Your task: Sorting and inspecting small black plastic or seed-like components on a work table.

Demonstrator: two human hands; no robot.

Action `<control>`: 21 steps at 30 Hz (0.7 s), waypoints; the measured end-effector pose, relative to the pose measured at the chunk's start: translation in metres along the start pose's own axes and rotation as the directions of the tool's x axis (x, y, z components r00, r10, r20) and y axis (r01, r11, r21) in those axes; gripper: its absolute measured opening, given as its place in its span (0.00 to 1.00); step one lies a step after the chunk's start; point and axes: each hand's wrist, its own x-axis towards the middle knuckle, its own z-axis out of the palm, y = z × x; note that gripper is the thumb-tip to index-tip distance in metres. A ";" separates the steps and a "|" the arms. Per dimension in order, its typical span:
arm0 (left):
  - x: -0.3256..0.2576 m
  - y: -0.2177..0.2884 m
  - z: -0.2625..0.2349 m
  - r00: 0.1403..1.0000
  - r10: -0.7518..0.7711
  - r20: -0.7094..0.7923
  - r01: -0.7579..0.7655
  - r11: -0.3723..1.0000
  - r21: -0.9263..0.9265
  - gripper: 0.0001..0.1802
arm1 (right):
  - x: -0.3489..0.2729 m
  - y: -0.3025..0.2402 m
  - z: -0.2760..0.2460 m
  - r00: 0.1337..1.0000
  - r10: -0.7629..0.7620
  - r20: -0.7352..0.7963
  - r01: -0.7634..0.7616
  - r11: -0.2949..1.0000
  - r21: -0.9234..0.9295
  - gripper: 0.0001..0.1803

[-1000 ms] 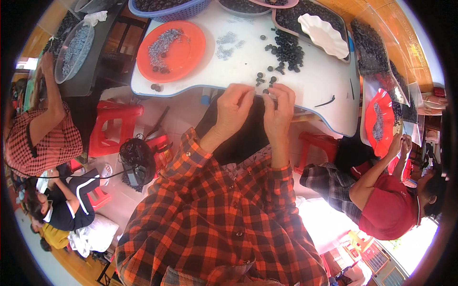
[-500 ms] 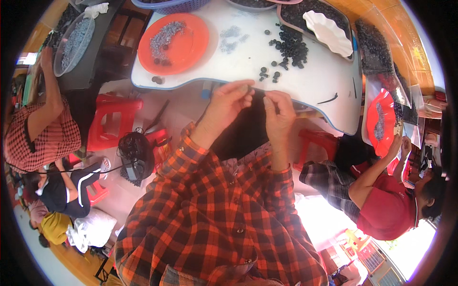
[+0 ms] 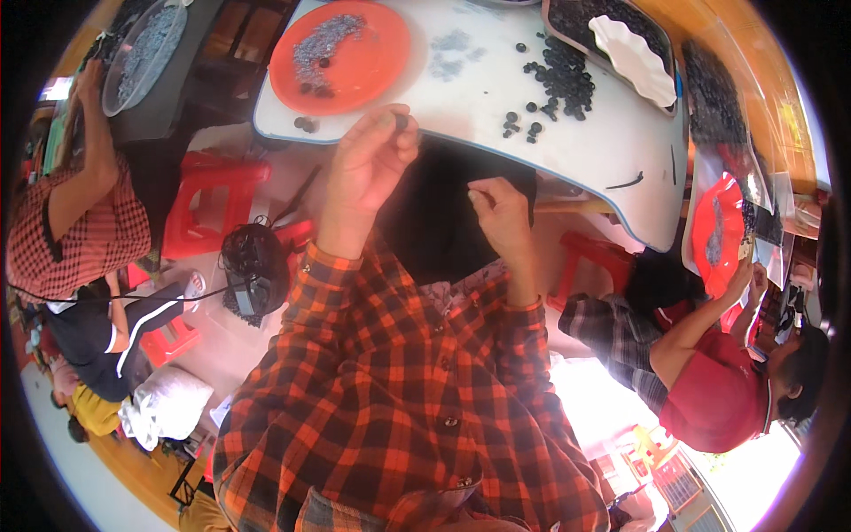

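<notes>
Raised over the near edge of the white table [image 3: 496,106], my left hand [image 3: 368,168] pinches a small dark round piece [image 3: 402,121] between thumb and fingers. My right hand [image 3: 503,217] is closed, thumb against fingertips, over my dark lap; whatever is in it is too small to make out. Just beyond my left hand lies an orange plate [image 3: 381,71] holding tiny silvery pieces [image 3: 324,49] and several dark round ones. Two dark pieces [image 3: 305,124] sit on the table beside the plate. A pile of black round pieces [image 3: 566,80] lies further right.
A tray of black pieces [image 3: 612,27] stands at the far right of the table, with a white scalloped dish [image 3: 634,62] on it. Dark strips [image 3: 626,182] lie near the right edge. Co-workers sit left and right, near red stools [image 3: 213,204] and a red dish [image 3: 718,230].
My hands have come apart. The left has moved left and up toward the orange plate with the dark piece; the right has dropped slightly toward my lap. The view has shifted a little.
</notes>
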 end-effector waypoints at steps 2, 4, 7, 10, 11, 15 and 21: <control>-0.001 -0.005 -0.002 0.999 -0.030 -0.010 0.030 0.998 -0.050 0.15 | 0.000 -0.005 0.004 0.999 -0.039 0.014 0.038 0.999 0.030 0.05; -0.002 -0.011 0.000 0.998 -0.060 -0.015 0.058 0.993 -0.100 0.15 | 0.001 -0.012 0.004 0.999 -0.037 0.027 0.037 0.999 0.007 0.05; -0.003 -0.020 0.003 0.992 -0.123 0.041 0.128 0.979 -0.160 0.18 | 0.002 -0.017 0.003 0.999 -0.022 0.035 0.023 1.000 -0.001 0.05; -0.005 -0.026 0.008 0.988 -0.148 0.038 0.152 0.972 -0.178 0.18 | 0.001 -0.021 0.002 0.999 -0.025 0.028 0.026 1.000 -0.015 0.06; -0.005 -0.028 0.006 0.987 -0.151 0.060 0.159 0.971 -0.176 0.17 | 0.001 -0.020 0.003 0.999 -0.027 0.028 0.028 0.999 -0.016 0.06; -0.005 -0.037 0.007 0.984 -0.173 0.046 0.179 0.965 -0.190 0.16 | 0.000 -0.022 0.000 0.998 -0.053 0.020 0.053 0.998 -0.043 0.05; -0.006 -0.041 0.008 0.978 -0.208 0.027 0.209 0.964 -0.167 0.15 | -0.001 -0.027 0.001 0.999 -0.046 -0.024 0.046 0.999 -0.001 0.05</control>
